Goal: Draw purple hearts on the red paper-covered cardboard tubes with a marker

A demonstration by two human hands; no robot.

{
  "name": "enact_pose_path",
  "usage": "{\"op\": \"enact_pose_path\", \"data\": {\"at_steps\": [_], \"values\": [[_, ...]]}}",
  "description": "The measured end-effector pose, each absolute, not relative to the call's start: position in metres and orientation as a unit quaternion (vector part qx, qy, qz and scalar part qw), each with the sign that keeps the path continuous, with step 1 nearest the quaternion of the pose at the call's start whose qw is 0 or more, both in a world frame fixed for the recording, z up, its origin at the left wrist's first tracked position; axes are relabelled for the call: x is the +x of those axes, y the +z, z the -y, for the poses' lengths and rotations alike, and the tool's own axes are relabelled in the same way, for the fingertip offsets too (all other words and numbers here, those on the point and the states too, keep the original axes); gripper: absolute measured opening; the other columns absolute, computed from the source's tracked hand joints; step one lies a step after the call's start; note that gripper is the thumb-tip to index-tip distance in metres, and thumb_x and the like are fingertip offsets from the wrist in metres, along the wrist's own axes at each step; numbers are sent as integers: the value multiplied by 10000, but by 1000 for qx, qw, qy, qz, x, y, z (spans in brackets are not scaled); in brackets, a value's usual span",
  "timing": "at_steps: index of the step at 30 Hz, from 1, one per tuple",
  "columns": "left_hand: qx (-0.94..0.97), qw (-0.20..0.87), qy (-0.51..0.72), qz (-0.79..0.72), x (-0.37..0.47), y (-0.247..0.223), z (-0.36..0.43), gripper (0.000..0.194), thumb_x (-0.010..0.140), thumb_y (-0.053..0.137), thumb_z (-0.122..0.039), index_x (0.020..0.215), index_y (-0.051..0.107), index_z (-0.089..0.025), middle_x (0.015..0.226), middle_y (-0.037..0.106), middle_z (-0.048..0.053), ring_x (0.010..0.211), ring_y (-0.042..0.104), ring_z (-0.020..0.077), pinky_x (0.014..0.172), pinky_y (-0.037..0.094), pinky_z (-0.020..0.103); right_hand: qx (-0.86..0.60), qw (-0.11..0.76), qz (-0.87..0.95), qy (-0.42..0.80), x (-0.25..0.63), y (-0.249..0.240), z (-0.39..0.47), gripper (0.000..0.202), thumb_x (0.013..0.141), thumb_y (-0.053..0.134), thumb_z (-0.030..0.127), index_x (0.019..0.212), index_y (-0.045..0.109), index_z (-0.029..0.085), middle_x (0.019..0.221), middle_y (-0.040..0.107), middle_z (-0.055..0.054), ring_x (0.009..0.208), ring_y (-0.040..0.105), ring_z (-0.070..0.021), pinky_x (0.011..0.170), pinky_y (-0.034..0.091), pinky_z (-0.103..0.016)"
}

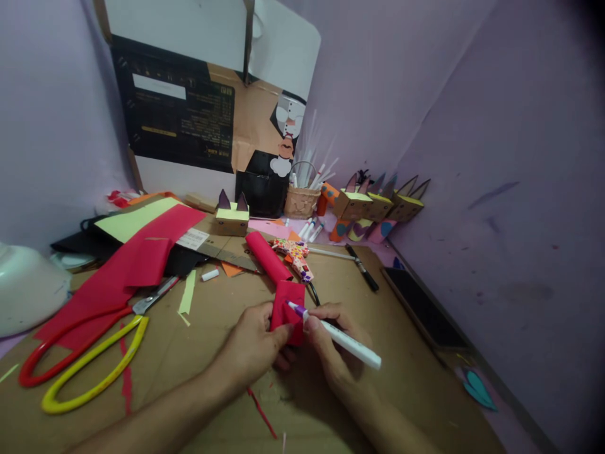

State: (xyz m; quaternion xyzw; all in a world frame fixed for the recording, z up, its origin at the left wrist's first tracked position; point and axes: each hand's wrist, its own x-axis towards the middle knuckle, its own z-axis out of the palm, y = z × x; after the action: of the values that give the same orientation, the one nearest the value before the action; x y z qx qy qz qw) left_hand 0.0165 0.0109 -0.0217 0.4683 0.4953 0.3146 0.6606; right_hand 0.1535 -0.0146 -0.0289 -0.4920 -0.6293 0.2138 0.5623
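My left hand (pixel 258 340) grips a small red paper piece (pixel 289 293), its thumb across the lower part and other fingers behind. In my right hand (pixel 335 337) is a white marker (pixel 352 343), its purple end touching or very close to the red paper. Just beyond the paper lies a rolled red paper tube (pixel 268 257), beside a flower-patterned glue gun (pixel 295 255).
Large scissors (pixel 137 309) and red sheets (pixel 113 280) lie at left. Behind stand a cat-eared cardboard box (pixel 232 221), a basket of sticks (pixel 302 203) and cardboard figures (pixel 354 205). A black marker (pixel 363 268) and dark tablet-like slab (pixel 425 309) lie right.
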Motion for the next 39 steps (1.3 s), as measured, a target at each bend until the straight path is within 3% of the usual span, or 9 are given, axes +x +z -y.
{"op": "enact_pose_path", "data": {"at_steps": [17, 31, 39], "values": [[479, 646, 313, -505, 18, -24, -11, 285, 704, 615, -328, 899, 575, -124, 639, 607, 9, 450, 556, 105, 414, 479, 219, -479, 528, 683, 157, 155, -28, 13, 58, 810, 545, 218, 817, 596, 192, 668, 621, -4, 522, 572, -117, 477, 442, -209], [475, 646, 318, -506, 18, -25, -10, 278, 693, 628, -342, 870, 590, -130, 595, 606, 8, 446, 558, 112, 412, 472, 212, -487, 510, 686, 178, 155, -32, 14, 64, 811, 552, 232, 821, 607, 200, 626, 610, 3, 498, 565, -120, 468, 442, -211], [467, 645, 316, -515, 20, -22, -10, 212, 690, 628, -286, 820, 581, -125, 558, 584, -7, 427, 554, 111, 407, 469, 214, -495, 521, 668, 192, 153, -25, 16, 84, 781, 562, 232, 724, 607, 190, 529, 585, 21, 435, 527, -106, 428, 407, -196]]}}
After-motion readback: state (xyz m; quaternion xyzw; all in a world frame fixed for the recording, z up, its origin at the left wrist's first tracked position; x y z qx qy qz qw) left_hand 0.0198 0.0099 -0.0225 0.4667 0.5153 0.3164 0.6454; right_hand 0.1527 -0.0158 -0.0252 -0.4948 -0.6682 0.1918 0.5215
